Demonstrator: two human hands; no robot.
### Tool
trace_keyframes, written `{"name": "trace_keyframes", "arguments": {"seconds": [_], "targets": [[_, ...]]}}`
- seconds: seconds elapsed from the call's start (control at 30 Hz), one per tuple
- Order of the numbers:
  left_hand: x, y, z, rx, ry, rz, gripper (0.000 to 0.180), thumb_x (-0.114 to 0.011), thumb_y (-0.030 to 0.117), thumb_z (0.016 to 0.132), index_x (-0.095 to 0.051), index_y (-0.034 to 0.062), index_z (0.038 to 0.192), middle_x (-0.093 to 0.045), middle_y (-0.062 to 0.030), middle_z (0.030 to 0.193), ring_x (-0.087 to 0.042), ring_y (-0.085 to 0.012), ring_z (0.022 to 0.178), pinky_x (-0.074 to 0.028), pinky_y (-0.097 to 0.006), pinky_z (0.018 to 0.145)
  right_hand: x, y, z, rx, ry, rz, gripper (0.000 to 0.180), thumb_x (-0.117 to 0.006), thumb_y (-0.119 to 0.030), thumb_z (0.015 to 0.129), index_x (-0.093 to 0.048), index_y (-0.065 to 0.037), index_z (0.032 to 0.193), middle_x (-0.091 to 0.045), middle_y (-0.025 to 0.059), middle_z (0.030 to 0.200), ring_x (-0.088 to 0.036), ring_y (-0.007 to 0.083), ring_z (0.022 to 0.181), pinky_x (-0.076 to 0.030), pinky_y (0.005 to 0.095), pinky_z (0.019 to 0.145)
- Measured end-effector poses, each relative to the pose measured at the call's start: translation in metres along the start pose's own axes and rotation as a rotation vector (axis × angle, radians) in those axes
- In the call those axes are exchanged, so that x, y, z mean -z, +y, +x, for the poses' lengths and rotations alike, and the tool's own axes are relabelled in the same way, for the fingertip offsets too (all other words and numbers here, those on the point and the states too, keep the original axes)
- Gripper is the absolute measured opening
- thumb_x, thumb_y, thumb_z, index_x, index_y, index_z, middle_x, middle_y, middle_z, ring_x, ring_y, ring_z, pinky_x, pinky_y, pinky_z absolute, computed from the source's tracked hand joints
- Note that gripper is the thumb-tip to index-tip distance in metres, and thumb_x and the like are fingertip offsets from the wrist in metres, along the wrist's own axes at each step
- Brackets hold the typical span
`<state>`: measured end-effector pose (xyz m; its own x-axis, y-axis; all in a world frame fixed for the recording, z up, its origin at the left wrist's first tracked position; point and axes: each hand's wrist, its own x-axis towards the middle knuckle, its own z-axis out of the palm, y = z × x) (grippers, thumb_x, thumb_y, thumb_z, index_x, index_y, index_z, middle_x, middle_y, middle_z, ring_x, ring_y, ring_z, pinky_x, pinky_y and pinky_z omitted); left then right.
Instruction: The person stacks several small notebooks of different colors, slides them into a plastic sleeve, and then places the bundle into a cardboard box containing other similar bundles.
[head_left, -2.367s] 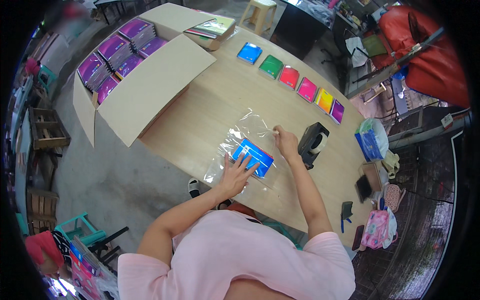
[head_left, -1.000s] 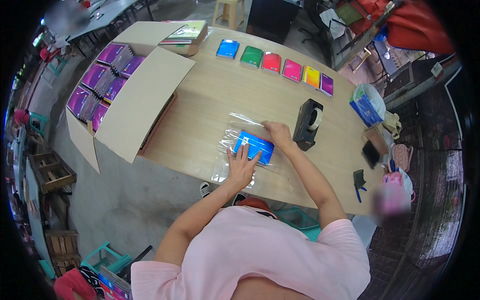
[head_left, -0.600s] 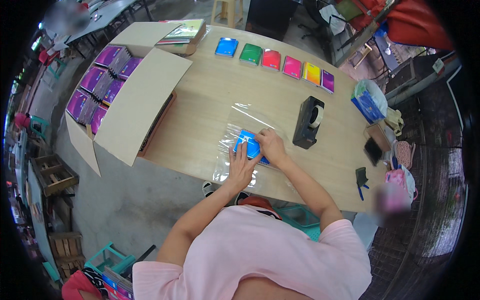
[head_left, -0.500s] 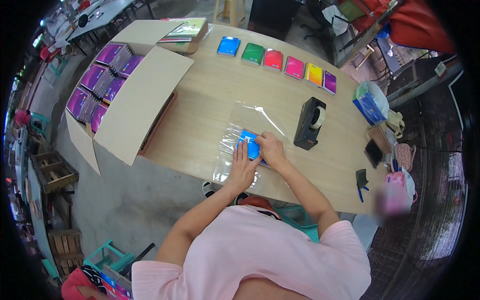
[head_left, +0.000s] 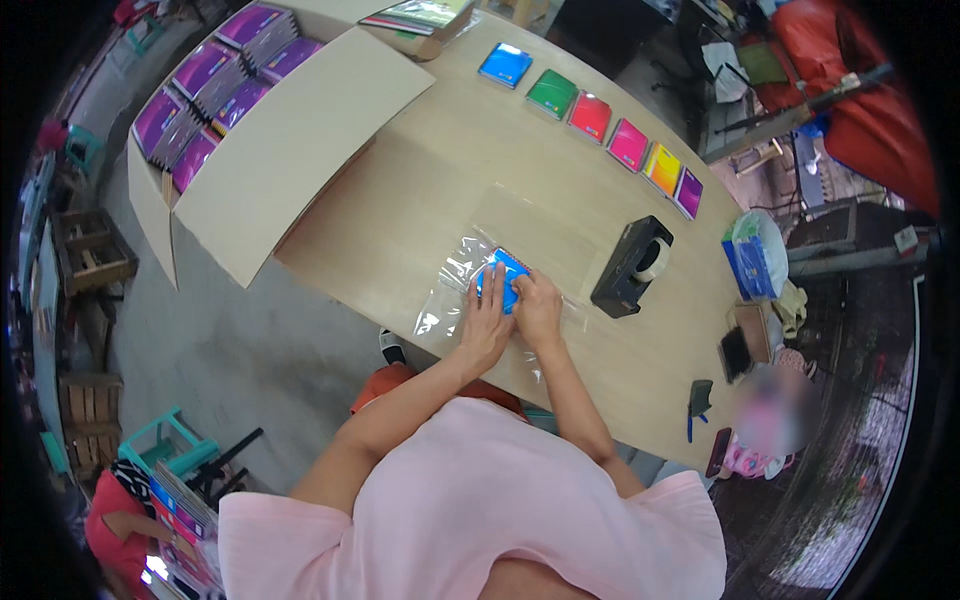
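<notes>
Left hand (head_left: pixel 487 325) lies flat, fingers spread, pressing a blue notebook (head_left: pixel 500 280) through a clear plastic sheet (head_left: pixel 455 290) on the table (head_left: pixel 420 200). Right hand (head_left: pixel 538 308) touches it alongside, palm down on the same notebook; grasp not discernible. Black tape dispenser (head_left: pixel 630 267) just right of the right hand. Row of coloured notebooks (head_left: pixel 600 118) well beyond. Open carton (head_left: pixel 290 150) far left, holding purple books (head_left: pixel 215 95).
</notes>
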<state>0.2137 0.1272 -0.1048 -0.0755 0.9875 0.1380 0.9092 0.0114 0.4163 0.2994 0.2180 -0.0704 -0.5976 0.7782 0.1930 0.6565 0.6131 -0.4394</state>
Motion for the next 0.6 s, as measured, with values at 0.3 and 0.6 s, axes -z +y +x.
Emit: {"name": "trace_keyframes", "arguments": {"seconds": [0.3,0.6], "targets": [[0.035,-0.023,-0.023,-0.108,-0.174,0.107,0.053,-0.061,0.014,0.079,-0.054,0.0023,0.130,-0.019,-0.0193,0.158,-0.016,-0.0420,0.146,-0.010,-0.070,0.110,0.000,-0.012,-0.037,0.136,-0.113,-0.141,0.044,-0.063,-0.007,0.076,-0.059,0.004,0.119,-0.056,0.0166,0.109,-0.055,0.0330,0.100,-0.049,0.0426,0.084],[0.040,-0.065,0.018,-0.354,-0.009,0.157,0.046,-0.065,0.025,0.084,-0.058,0.0166,0.129,-0.053,0.0027,0.139,-0.039,-0.0190,0.137,-0.013,-0.071,0.108,-0.017,-0.006,-0.054,0.126,0.023,-0.102,0.047,-0.061,0.000,0.077,-0.057,0.002,0.125,-0.056,0.0167,0.117,-0.055,0.0356,0.110,-0.043,0.0478,0.101]]}}
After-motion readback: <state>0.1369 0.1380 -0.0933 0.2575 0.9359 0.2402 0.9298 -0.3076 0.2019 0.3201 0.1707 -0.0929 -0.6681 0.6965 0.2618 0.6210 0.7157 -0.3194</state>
